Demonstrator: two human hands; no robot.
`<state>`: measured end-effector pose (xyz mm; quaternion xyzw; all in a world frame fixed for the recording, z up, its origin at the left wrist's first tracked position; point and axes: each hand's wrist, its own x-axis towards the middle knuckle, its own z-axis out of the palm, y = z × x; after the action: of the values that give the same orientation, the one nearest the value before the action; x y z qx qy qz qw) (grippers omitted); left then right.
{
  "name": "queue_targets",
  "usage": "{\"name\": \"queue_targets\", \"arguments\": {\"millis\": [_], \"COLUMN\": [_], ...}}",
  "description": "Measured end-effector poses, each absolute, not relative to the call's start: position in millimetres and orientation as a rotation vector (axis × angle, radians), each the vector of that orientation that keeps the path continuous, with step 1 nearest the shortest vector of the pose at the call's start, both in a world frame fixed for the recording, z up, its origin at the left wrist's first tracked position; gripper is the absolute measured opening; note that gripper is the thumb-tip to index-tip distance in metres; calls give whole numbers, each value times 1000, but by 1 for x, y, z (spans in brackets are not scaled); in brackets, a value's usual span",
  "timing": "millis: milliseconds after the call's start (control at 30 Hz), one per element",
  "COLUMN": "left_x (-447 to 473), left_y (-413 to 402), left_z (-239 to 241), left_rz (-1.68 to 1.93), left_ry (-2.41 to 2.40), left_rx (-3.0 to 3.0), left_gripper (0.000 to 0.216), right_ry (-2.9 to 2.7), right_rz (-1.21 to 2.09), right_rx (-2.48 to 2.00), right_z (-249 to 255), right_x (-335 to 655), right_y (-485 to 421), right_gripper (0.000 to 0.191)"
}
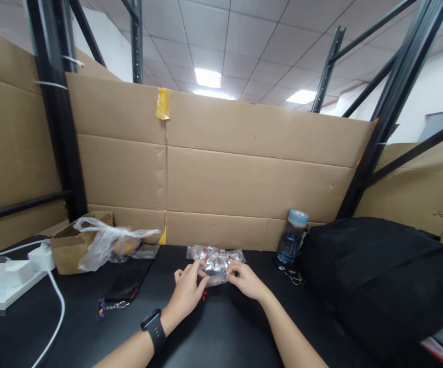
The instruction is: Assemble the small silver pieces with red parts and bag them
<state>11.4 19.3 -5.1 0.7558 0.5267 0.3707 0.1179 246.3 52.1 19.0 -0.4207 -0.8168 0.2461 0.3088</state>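
Your left hand (188,292) and right hand (245,280) each pinch the near edge of the clear bag (216,258) of small silver-and-red pieces. It lies on the black tabletop (221,327), between and just beyond your 2 hands. A blue water bottle (292,236) stands near its right.

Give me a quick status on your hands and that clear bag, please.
Left hand and right hand pinching clear bag at near edge. Bag on black table, holds silver-red pieces. Water bottle, keys close right, apart.
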Motion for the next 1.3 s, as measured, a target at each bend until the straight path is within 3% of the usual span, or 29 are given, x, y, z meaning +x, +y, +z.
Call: {"name": "queue_targets", "arguments": {"millis": [200,300,433,633,833,1100,1300], "left_x": [14,16,16,13,13,2,-36], "left_y": [18,14,12,13,15,33,57], "left_z": [-5,-3,-2,-3,-4,3,6], "left_rz": [1036,1001,944,849,895,1104,1048], "left_ry": [1536,1450,1399,1368,1375,1558,1709], "left_rx": [2402,2559,2683,2659,2596,2207,2018], "left_gripper": [23,23,24,34,29,25,28], "right_ry": [-2236,-2221,-2269,-2454,-2389,-2054,-2090], "right_rz": [409,336,373,380,317,513,299], "right_rx": [-1433,-1509,-1283,-1125,-1174,-1208,-1283], "right_z": [10,14,24,19,14,13,25], "right_x": [236,234,236,237,230,223,252], "right_y": [43,37,35,36,40,46,51], "right_gripper": [13,3,33,42,21,31,24]}}
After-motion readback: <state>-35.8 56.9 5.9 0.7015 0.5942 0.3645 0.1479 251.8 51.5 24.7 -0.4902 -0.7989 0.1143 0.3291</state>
